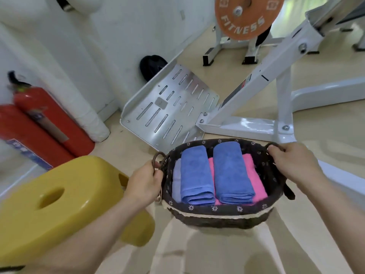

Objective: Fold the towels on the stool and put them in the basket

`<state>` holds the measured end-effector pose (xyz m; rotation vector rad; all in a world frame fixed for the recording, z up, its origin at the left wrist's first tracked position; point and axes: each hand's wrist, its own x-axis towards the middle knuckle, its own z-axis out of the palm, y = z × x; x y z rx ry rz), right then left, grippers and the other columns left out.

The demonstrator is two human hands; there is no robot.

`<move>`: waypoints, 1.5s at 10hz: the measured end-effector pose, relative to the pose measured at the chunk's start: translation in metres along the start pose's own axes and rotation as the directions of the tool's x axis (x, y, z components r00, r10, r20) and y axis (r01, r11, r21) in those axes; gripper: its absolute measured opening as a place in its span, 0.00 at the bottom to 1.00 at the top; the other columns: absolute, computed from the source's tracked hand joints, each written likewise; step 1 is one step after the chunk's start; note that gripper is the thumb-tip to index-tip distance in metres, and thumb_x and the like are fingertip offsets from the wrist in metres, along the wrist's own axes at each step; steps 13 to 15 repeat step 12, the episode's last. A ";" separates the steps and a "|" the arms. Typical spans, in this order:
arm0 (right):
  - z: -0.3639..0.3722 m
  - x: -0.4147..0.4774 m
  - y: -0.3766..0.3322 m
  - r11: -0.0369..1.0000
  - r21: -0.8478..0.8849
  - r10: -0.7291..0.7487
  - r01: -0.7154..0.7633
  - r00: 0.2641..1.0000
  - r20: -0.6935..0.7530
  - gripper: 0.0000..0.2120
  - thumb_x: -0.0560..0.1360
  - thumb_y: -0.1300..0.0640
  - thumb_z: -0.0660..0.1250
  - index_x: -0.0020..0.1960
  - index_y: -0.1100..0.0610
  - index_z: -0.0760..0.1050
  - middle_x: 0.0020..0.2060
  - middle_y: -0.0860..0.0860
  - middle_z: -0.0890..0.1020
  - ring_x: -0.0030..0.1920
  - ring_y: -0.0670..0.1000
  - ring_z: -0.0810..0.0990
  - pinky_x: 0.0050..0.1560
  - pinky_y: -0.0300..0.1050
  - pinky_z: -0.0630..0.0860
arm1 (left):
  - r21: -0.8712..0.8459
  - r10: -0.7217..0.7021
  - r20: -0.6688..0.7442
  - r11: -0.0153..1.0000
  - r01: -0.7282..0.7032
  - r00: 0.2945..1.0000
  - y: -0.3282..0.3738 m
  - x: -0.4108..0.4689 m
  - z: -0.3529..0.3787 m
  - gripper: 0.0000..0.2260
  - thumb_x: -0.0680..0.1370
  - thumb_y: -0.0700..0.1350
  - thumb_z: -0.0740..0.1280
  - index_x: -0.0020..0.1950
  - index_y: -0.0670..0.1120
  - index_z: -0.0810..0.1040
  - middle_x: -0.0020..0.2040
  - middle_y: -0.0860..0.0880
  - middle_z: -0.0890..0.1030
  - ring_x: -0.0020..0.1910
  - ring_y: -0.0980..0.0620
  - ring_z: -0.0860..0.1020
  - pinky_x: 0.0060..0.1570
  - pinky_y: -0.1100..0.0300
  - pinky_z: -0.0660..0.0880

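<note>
A dark wicker basket with a flowered lining sits in front of me, low in the middle of the view. Inside lie two folded blue towels side by side, the right one on a pink towel, with a paler blue towel along the left wall. My left hand grips the basket's left loop handle. My right hand grips the right loop handle. The yellow plastic stool stands to the left of the basket, its top bare.
Two red fire extinguishers stand against the white wall at the left. A white gym machine with a slotted metal footplate and an orange weight plate stands just behind the basket. The floor is light wood.
</note>
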<state>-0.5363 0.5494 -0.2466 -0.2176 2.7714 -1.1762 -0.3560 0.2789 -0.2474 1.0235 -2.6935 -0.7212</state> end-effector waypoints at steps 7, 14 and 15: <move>0.147 -0.098 -0.341 0.820 0.516 -0.484 0.250 0.783 0.391 0.06 0.76 0.58 0.61 0.44 0.58 0.75 0.34 0.58 0.72 0.32 0.53 0.69 0.34 0.43 0.71 | -0.126 -0.311 -0.415 0.950 0.284 0.855 -0.187 -0.077 -0.304 0.11 0.73 0.42 0.57 0.39 0.44 0.78 0.31 0.42 0.82 0.29 0.44 0.82 0.40 0.43 0.80; 0.184 -0.135 -0.382 0.940 0.243 -0.317 0.241 0.880 0.353 0.21 0.80 0.47 0.57 0.67 0.57 0.72 0.61 0.51 0.76 0.61 0.52 0.73 0.58 0.42 0.64 | -0.421 -0.495 -0.168 0.818 0.392 0.853 -0.260 -0.095 -0.319 0.15 0.79 0.54 0.61 0.65 0.55 0.69 0.57 0.51 0.80 0.52 0.46 0.80 0.56 0.46 0.76; 0.184 -0.135 -0.382 0.940 0.243 -0.317 0.241 0.880 0.353 0.21 0.80 0.47 0.57 0.67 0.57 0.72 0.61 0.51 0.76 0.61 0.52 0.73 0.58 0.42 0.64 | -0.421 -0.495 -0.168 0.818 0.392 0.853 -0.260 -0.095 -0.319 0.15 0.79 0.54 0.61 0.65 0.55 0.69 0.57 0.51 0.80 0.52 0.46 0.80 0.56 0.46 0.76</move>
